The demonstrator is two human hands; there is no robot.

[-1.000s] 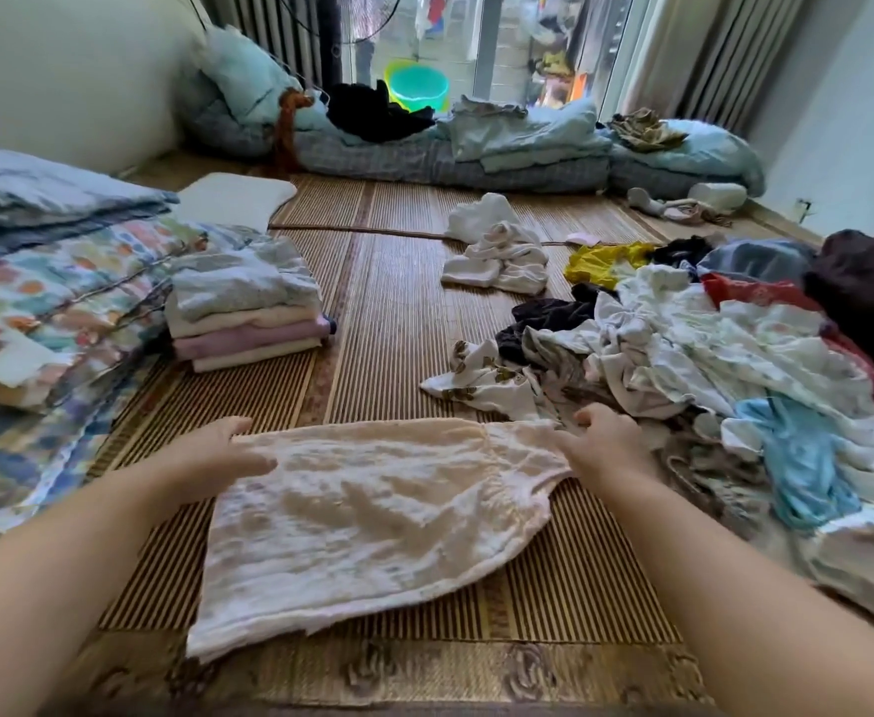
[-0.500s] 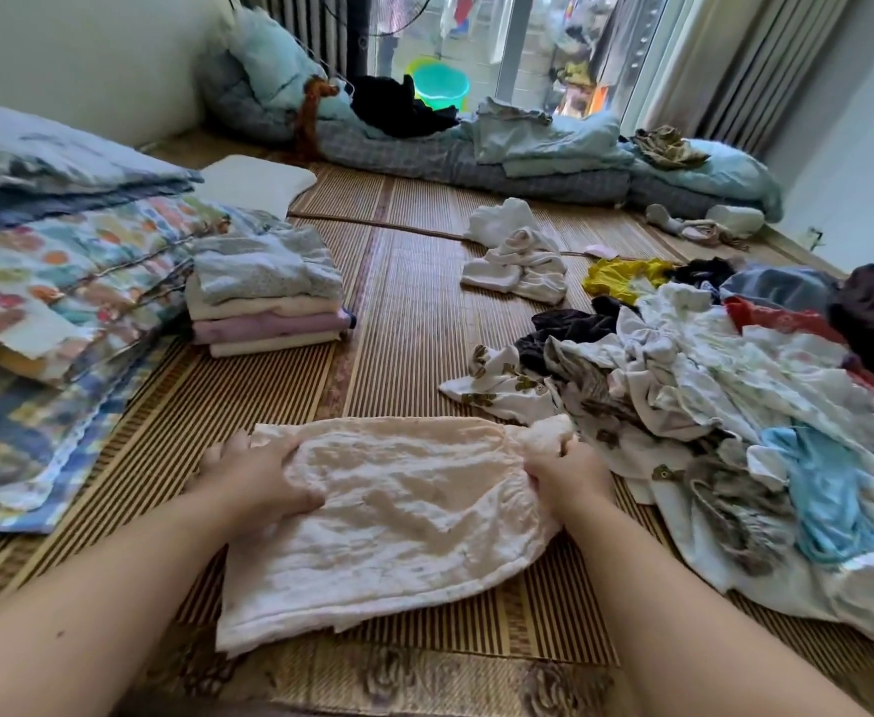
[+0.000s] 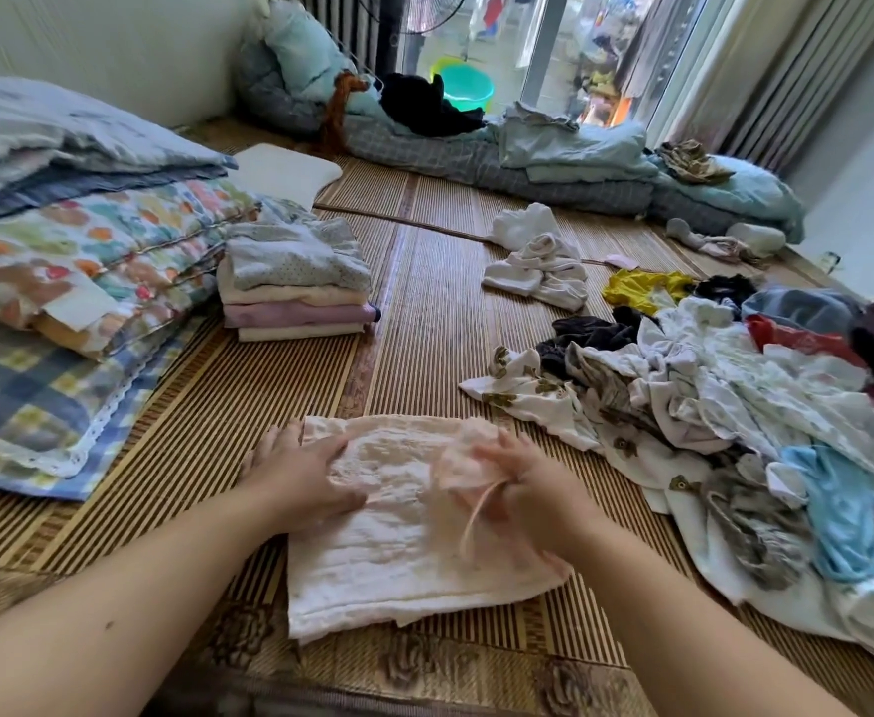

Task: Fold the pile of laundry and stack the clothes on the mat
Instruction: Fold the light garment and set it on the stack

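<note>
R fingers (image 3: 497, 458) pinch cream garment (image 3: 403, 556); L hand (image 3: 305, 478) flat on it, mat (image 3: 414, 313).

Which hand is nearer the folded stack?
Left. The left hand lies flat on the cream garment, below the folded stack; the right hand pinches the garment's right side, farther off.

A cream garment (image 3: 403, 551) lies on the woven mat (image 3: 424, 313), near centre. The left hand (image 3: 305, 476) presses flat on its left part; the right hand (image 3: 533, 483) grips a bunched pink fold. A folded stack (image 3: 292, 287) sits far left, and the unfolded laundry pile (image 3: 735, 406) spreads at right.
</note>
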